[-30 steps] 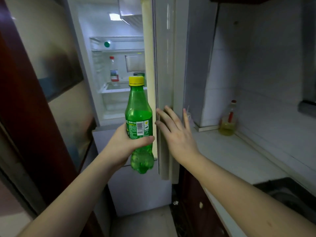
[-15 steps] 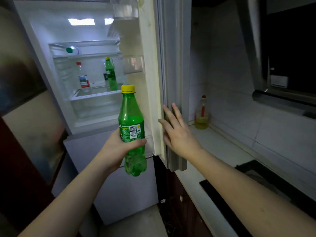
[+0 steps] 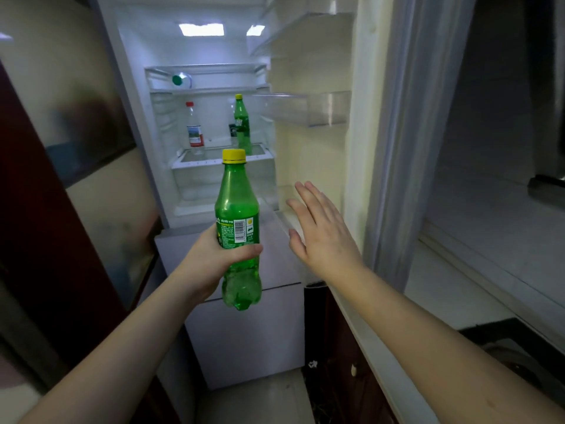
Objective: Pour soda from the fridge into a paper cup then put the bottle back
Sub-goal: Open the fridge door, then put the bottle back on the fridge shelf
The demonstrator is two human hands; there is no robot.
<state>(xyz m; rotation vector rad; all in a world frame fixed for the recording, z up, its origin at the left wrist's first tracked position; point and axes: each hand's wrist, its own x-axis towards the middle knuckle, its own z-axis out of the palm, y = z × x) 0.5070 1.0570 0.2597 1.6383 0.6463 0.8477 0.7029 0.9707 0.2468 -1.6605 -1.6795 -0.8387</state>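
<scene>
The left hand (image 3: 214, 258) grips the capped green plastic soda bottle with yellow lid (image 3: 238, 228) at its label, upright before the open white fridge (image 3: 214, 44). The right hand (image 3: 321, 231) hovers spread and empty beside it. About half full, it looks light and squeezable, possibly slick; the mid-body hold seems sound.

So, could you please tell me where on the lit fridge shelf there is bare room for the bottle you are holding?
The shelf looks bare between the red-capped bottle and the green bottle, and in front of both. Its right rear is crowded. The left hand grips the soda bottle.
</scene>
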